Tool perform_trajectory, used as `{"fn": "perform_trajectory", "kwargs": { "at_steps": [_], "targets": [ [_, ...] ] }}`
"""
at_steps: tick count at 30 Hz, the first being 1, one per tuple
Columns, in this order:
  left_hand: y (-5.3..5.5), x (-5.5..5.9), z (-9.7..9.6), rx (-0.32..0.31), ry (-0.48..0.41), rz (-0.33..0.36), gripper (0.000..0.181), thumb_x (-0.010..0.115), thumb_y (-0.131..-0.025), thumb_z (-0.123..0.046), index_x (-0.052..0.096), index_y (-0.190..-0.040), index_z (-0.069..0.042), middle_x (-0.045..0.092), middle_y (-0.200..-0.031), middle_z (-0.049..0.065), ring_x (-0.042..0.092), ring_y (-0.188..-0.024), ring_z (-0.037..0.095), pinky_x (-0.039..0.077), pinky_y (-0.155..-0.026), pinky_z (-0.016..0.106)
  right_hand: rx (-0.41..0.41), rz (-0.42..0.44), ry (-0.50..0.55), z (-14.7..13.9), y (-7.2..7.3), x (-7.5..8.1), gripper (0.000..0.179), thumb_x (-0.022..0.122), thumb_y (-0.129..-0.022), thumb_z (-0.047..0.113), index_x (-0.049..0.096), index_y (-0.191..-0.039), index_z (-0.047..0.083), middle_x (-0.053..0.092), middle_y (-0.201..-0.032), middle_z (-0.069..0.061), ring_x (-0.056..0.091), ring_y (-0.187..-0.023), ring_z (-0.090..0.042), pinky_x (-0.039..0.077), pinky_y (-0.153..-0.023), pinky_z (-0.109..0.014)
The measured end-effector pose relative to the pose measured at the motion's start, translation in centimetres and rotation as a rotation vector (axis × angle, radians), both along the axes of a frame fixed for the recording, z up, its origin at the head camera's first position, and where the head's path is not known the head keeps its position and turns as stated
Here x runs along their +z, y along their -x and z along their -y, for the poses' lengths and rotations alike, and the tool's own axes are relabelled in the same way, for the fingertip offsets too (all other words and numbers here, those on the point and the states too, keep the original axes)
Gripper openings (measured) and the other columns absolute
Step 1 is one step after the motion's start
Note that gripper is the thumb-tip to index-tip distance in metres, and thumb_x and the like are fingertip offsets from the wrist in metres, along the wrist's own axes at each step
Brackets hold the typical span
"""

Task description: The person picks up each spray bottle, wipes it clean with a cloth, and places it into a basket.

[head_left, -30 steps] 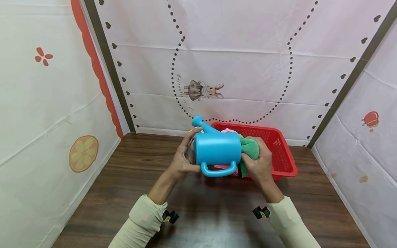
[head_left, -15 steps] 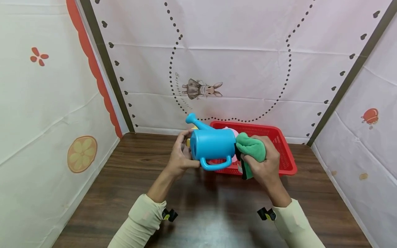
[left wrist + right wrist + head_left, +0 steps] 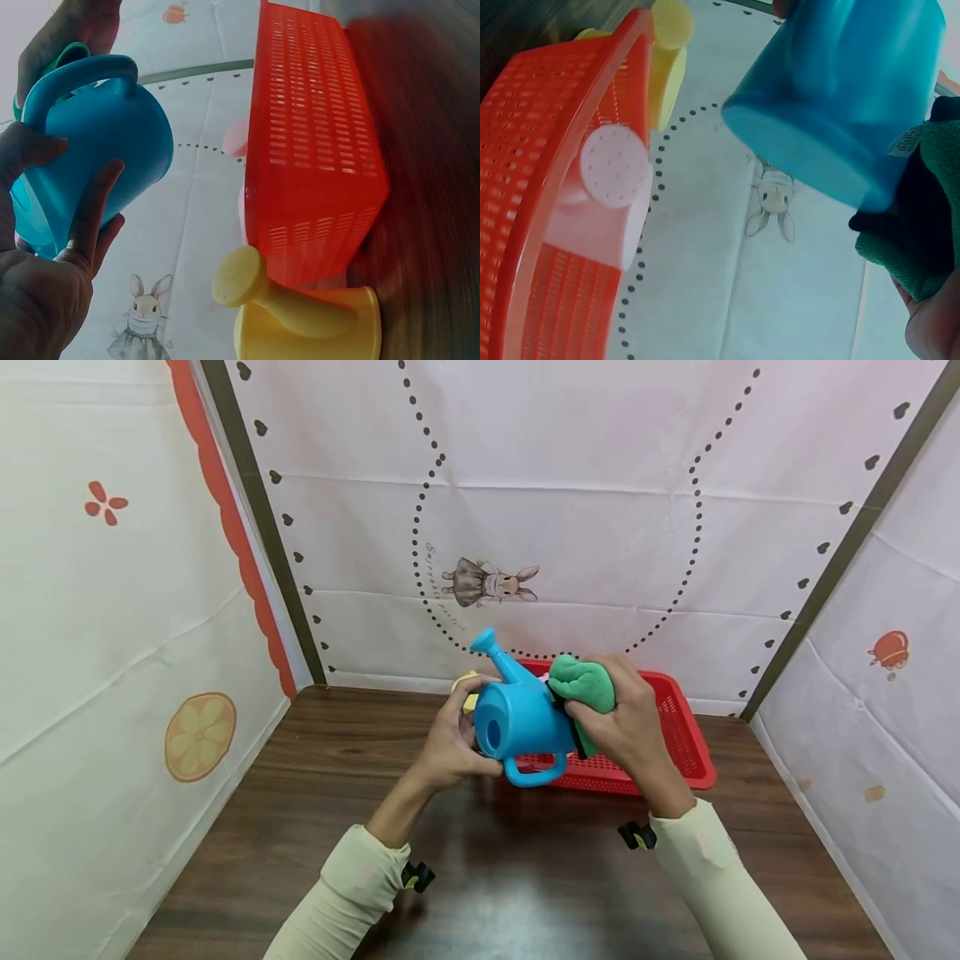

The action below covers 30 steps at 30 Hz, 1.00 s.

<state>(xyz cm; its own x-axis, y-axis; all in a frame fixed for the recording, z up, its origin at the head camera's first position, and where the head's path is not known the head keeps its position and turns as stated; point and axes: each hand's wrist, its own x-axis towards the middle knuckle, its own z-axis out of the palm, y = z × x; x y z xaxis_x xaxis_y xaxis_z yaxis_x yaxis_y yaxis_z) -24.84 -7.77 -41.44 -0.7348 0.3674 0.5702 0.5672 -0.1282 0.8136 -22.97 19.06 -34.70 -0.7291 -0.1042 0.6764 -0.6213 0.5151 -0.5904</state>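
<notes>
A blue toy watering can (image 3: 525,718) is held on its side above the table, its spout up and its handle down. My left hand (image 3: 453,743) grips it around the top end, thumb near the handle. In my right hand (image 3: 630,718) is a bunched green cloth (image 3: 585,685) with a dark underside, pressed against the can near its base. The right wrist view shows the cloth (image 3: 937,202) touching the can's lower edge, with a small white tag on it. In the left wrist view the can (image 3: 112,142) is wrapped by the left fingers.
Behind the hands stands a red perforated basket (image 3: 686,735) with a pink watering can (image 3: 592,217) inside. A yellow watering can (image 3: 307,322) stands on the table beside the basket's left end. Printed cloth walls enclose the brown wooden table (image 3: 330,777).
The blue can has turned so its top opening faces more toward the head camera. The right hand with the green cloth drew back from the can, then came left and up against it.
</notes>
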Motion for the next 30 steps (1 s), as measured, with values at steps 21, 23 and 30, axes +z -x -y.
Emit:
{"fn": "perform_trajectory", "kwargs": {
  "at_steps": [21, 23, 30],
  "targets": [
    [0.8, -0.2, -1.3, -0.110, -0.045, -0.015, 0.116, 0.086, -0.059, 0.028, 0.033, -0.159, 0.003, 0.045, -0.153, 0.025, 0.066, -0.124, 0.019, 0.064, -0.107, 0.029, 0.201, -0.129, -0.118, 5.6, -0.8, 2.6, 0.047, 0.082, -0.086, 0.020, 0.074, -0.129, 0.003, 0.074, -0.122, -0.015, 0.072, -0.102, -0.028, 0.070, -0.084, -0.051],
    [0.8, -0.3, -1.3, -0.099, -0.045, -0.025, 0.114, 0.086, -0.060, 0.027, 0.033, -0.157, 0.003, 0.043, -0.155, 0.026, 0.065, -0.127, 0.024, 0.063, -0.108, 0.030, 0.194, -0.113, -0.110, 5.4, -0.8, 2.5, 0.048, 0.083, -0.086, 0.020, 0.074, -0.131, 0.003, 0.075, -0.123, -0.016, 0.072, -0.104, -0.029, 0.070, -0.085, -0.052],
    [0.6, -0.5, -1.2, -0.059, -0.040, -0.034, 0.112, 0.090, -0.063, 0.022, 0.031, -0.157, 0.008, 0.036, -0.160, 0.030, 0.060, -0.137, 0.042, 0.063, -0.112, 0.036, 0.155, -0.007, -0.058, 3.6, 0.0, 2.2, 0.053, 0.091, -0.088, 0.014, 0.073, -0.136, 0.003, 0.076, -0.132, -0.017, 0.075, -0.115, -0.035, 0.069, -0.093, -0.060]
  ]
}}
